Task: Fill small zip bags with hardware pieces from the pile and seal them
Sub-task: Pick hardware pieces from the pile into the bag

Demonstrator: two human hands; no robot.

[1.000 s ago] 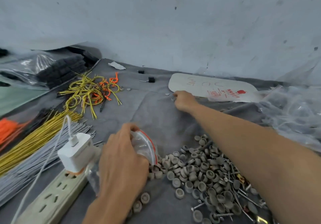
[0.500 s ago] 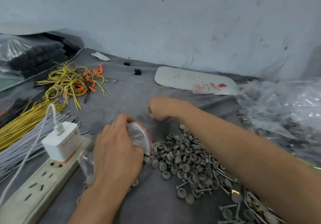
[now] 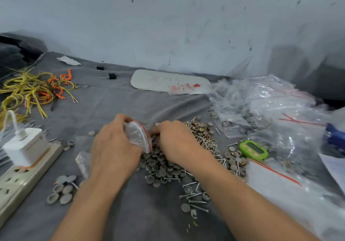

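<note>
Even, diffuse light, moderately bright; shadows soft and faint. Glare on bags (image 3: 270, 98) right of pile (image 3: 164, 168). Wide-angle bending grows away from pile, toward edges. Whole frame slightly soft.

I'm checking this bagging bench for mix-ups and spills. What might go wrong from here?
1. The left hand holds the zip bag open at the pile; pieces from the right hand may miss its narrow mouth.
2. The pile mixes grey caps with screws, so a wrong piece may go in.
3. Stray caps lie beside the power strip; a screw could roll toward its sockets.
</note>
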